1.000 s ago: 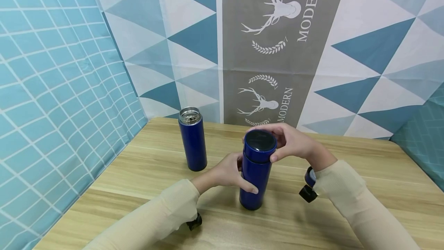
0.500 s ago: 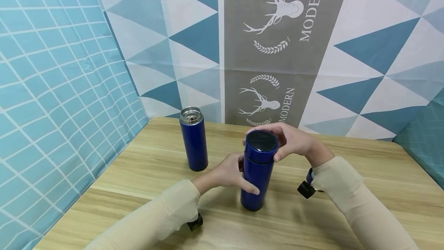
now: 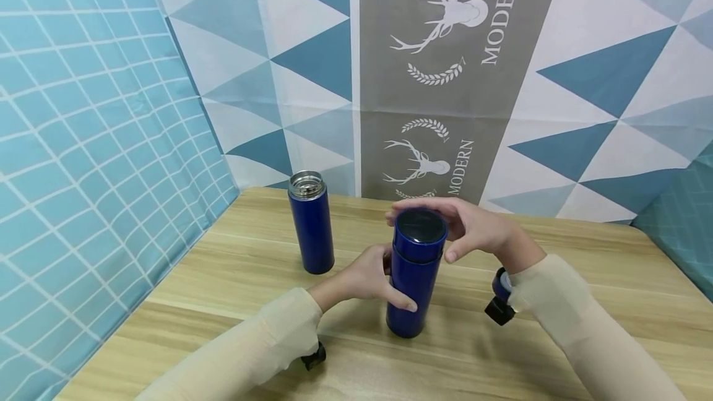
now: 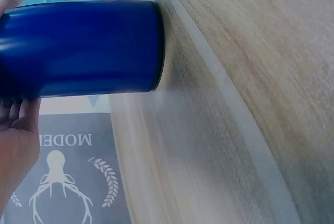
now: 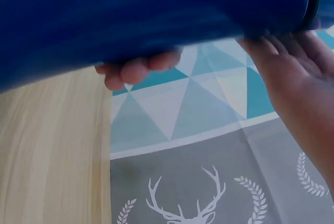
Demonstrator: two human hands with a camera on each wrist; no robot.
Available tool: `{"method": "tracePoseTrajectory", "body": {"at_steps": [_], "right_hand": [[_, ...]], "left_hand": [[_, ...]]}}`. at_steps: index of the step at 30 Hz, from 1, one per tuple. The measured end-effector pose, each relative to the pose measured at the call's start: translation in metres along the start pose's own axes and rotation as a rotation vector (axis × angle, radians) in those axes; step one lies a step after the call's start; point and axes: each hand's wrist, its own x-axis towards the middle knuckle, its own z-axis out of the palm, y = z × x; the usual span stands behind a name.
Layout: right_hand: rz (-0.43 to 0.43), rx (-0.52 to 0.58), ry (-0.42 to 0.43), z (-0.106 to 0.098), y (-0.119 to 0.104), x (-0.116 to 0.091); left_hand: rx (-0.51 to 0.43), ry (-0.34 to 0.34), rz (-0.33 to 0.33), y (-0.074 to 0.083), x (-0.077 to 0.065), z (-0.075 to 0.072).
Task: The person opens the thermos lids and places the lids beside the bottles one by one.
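A dark blue thermos flask (image 3: 411, 296) stands upright on the table, its blue lid (image 3: 419, 234) with a glossy black top seated on it. A narrow dark seam shows under the lid. My left hand (image 3: 370, 274) grips the flask's body, thumb across the front; in the right wrist view its fingertips (image 5: 141, 70) curl beneath the body. My right hand (image 3: 473, 228) arches around the lid with loosened fingers; the thumb stands slightly off the lid's right side. What the far fingers touch is hidden. The left wrist view shows the flask's base (image 4: 156, 46) at the table surface.
A second blue flask (image 3: 312, 228), lidless with a bare steel mouth, stands at the back left. Partly behind my right sleeve lies a blue lid (image 3: 500, 286), its pale inside showing. A patterned cloth wall (image 3: 312, 79) rises behind the wooden table (image 3: 223, 277).
My right hand's fingers have loosened around the lid, and its thumb has come away to the right. The left hand and flask stay put. More of the loose lid shows than half a second ago.
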Motion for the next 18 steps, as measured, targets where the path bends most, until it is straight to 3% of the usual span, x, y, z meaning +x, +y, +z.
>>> {"method": "tracePoseTrajectory", "body": {"at_steps": [11,18], "right_hand": [[0.172,-0.108,0.371,0.031,-0.013,-0.011],[0.220,-0.187,0.522,0.048,-0.018,-0.010]], "left_hand": [[-0.025,-0.014,0.015,0.000,0.000,-0.002],[-0.022,-0.009,0.010,0.000,-0.001,-0.001]]}}
